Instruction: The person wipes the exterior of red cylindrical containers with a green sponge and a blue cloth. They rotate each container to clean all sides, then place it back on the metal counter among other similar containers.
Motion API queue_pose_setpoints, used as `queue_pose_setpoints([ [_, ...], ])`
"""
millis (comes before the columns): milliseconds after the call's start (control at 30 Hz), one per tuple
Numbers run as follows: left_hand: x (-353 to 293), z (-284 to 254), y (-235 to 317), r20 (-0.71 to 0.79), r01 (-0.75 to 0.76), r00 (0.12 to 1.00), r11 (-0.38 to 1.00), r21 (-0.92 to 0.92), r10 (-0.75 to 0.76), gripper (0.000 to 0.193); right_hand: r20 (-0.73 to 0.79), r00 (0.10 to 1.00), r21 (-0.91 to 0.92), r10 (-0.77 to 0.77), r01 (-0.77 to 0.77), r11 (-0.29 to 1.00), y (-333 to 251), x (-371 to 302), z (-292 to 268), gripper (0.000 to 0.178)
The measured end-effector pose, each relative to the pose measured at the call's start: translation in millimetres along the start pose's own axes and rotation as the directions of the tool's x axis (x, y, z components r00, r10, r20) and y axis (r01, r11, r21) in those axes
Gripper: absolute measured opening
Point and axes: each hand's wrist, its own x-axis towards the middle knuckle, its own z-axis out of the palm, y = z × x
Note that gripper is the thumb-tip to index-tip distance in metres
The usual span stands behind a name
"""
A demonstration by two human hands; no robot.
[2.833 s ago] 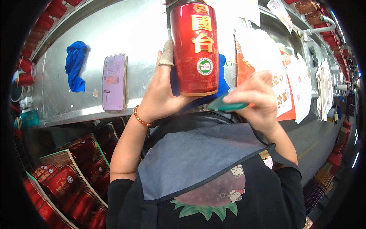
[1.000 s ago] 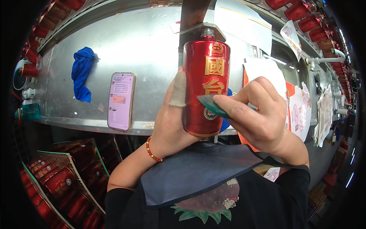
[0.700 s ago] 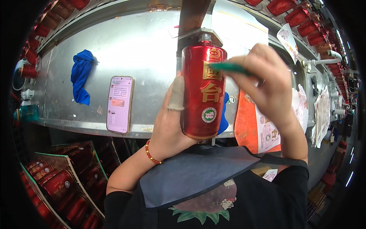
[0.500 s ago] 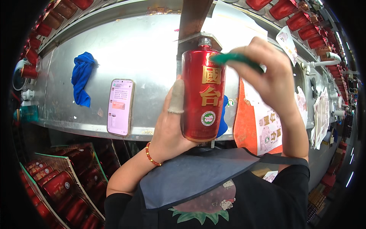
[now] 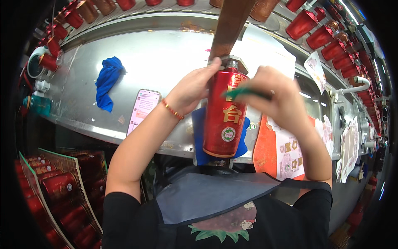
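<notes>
A shiny red bottle (image 5: 215,124) with raised gold characters, a round green-and-white label and a bare clear neck lies under my hands, its neck pointing away from me. My left hand (image 5: 192,89) grips it at the upper left shoulder, the thumb near the neck and the other fingers partly hidden behind it. In my right hand (image 5: 280,91), blurred by motion, is a slim green hand tool (image 5: 246,93). Its tip lies across the gold characters on the bottle's front. Blue cloth (image 5: 200,143) shows under the bottle on both sides.
A twisted blue cloth (image 5: 108,83) and a lit phone (image 5: 145,106) lie on the metal bench to the left. Printed decal sheets (image 5: 290,155) rest on orange material at right. A brown upright bar (image 5: 232,25) stands beyond the bottle. Red bottles fill racks (image 5: 62,186) at lower left.
My left hand has moved from the bottle's lower left side up to its shoulder. The green tool has moved from the upper right down onto the characters. The view has shifted slightly.
</notes>
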Motion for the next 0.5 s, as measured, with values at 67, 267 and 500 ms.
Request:
queue_pose_setpoints([
  [67,8.1,8.9,6.6,0.05,0.014,0.999,0.999,-0.038,-0.012,0.05,-0.145,0.98,-0.082,0.138,-0.151,0.985,36.7,19.9,-16.5,0.017],
  [267,48.0,7.3,-8.9,0.203,0.152,0.969,0.987,-0.044,-0.14,0.021,0.056,0.95,0.065,0.307,-0.31,0.948,45.2,14.2,-22.1,0.022],
  [500,-58.5,51.4,19.4,-0.049,-0.048,0.997,0.996,0.074,0.051,0.025,0.012,0.995,0.347,0.102,-0.099,0.932,86.6,-5.9,-44.8,0.02],
])
